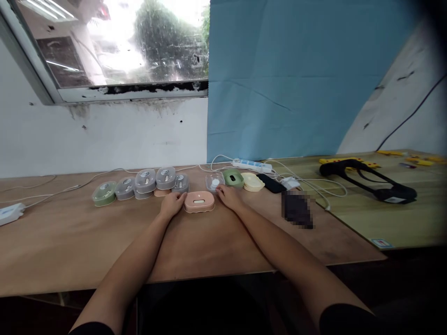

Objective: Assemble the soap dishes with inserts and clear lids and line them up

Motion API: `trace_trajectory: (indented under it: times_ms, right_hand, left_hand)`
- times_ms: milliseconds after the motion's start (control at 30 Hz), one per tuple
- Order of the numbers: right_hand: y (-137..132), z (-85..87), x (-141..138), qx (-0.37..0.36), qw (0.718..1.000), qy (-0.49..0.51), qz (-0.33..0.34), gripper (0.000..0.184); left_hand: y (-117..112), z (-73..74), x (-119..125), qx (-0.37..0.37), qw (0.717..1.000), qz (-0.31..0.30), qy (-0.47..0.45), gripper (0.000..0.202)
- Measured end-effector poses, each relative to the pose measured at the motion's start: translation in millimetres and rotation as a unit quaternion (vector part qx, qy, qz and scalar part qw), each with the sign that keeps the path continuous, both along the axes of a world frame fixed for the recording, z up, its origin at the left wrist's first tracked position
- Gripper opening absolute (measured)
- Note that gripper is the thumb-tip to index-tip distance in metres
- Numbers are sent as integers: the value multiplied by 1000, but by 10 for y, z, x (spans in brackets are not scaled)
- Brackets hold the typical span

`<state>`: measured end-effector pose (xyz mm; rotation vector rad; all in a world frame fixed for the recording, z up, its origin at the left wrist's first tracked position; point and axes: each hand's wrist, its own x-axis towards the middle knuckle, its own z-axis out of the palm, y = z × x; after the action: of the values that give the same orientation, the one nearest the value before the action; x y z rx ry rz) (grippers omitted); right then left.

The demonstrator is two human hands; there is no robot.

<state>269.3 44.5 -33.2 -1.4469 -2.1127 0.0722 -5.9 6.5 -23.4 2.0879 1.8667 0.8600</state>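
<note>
A pink oval plastic case (199,208) with a pale slot in its top lies on the table between my hands. My left hand (171,205) is closed at the case's left end, its fingertips close to the rim; whether they touch it is unclear. Right of the case, my right hand (229,197) has its fingers pressed together at the near edge of a clear plastic lid (211,178) with a white round part. What these fingers hold, if anything, cannot be made out. A green case (233,178) with a dark slot and a cream-coloured piece (253,182) sit beyond my right hand.
Several grey clear-topped cases (145,180), some stacked, and a green one (104,194) stand at the left. Behind are a power strip (252,165) and white cables. A black phone-like slab (271,183), a blurred dark item (297,209) and a black frame (368,180) lie right.
</note>
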Motion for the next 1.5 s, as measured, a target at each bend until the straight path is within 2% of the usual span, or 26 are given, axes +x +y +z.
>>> trace_trajectory:
  times_ms: [300, 500, 600, 767, 867, 967, 1100, 1200, 1367, 1500]
  right_hand:
    - [52, -49, 11, -9, 998, 55, -8, 23]
    - [-42, 38, -8, 13, 993, 118, -19, 24]
    - [-147, 111, -27, 46, 987, 153, -16, 33]
    - [-359, 183, -116, 62, 983, 161, 64, 43]
    - [-451, 215, -198, 57, 980, 163, 101, 41]
    - [-492, 244, -263, 46, 975, 197, 93, 43]
    - [-481, 249, -300, -2, 965, 250, 82, 58]
    - [-435, 228, -297, -41, 960, 269, 71, 65]
    - [-326, 182, -248, -72, 977, 202, 10, 55]
    - [-288, 147, -222, -117, 989, 87, 5, 42]
  left_hand:
    - [6, 2, 14, 3, 1000, -3, -3, 52]
    - [-14, 25, 20, 7, 1000, 5, -18, 46]
    - [-53, 82, 31, 55, 997, 11, -45, 37]
    - [-187, 212, 72, 156, 987, -31, -29, 59]
    - [-244, 235, 100, 150, 986, -64, -30, 61]
    - [-236, 211, 114, 147, 985, -70, -51, 55]
    - [-188, 175, 121, 166, 980, -83, -67, 52]
    - [-175, 166, 135, 153, 984, -88, -36, 52]
    - [-125, 100, 172, 72, 994, -85, 8, 50]
    - [-24, -10, 175, 42, 996, -68, -36, 46]
